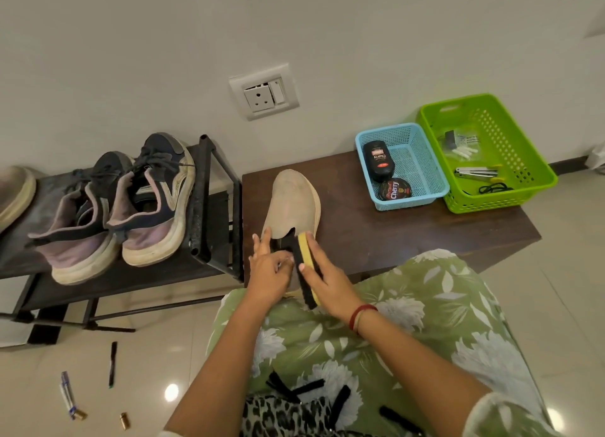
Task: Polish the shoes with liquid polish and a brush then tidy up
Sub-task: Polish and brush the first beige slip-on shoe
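A single wide-angle camera is riding on the person's head, looking forward and steeply down over the lap. It is sitting close to the left hand [268, 273] and right hand [327, 282] at centre, and is taking in the bench [376, 237] ahead, the wall [294, 27] behind and the floor [556, 273] around.

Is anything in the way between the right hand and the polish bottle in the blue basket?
Nothing visible does. Only table top lies between the right hand and the blue basket, and the polish bottle lies uncovered in it beside a tin. That hand's grip is taken up by the brush, though.
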`<state>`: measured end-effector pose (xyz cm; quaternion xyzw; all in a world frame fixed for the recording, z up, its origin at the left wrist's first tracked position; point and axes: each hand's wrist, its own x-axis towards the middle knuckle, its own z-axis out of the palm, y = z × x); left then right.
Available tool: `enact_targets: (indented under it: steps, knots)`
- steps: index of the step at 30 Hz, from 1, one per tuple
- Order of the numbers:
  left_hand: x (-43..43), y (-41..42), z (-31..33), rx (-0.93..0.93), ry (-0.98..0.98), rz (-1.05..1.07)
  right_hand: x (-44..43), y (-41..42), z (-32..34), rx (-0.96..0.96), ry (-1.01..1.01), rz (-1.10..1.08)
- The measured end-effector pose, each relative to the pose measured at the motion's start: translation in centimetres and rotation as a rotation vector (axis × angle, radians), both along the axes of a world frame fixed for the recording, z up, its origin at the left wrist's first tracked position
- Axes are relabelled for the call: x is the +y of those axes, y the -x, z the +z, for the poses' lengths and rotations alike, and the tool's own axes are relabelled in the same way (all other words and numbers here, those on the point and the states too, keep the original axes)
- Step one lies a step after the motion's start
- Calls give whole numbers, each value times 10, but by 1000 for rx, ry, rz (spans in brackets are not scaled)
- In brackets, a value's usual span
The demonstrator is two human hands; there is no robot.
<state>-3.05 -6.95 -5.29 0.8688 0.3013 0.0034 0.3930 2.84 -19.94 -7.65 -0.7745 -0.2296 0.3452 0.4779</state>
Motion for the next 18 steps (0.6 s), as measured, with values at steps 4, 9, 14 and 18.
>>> enact_targets:
  steps: [4,9,14,18]
  knots:
    - [1,2,-2,41,-29,-15,0,-6,-3,45,71,-97]
    - [8,9,-3,47,-32,-44,1,-2,-8,55,131,-31]
    - [9,12,-2,50,-60,-17,1,4,-2,44,94,-4]
    - [9,12,-5,87,-92,-52,2,-2,-6,60,145,-87]
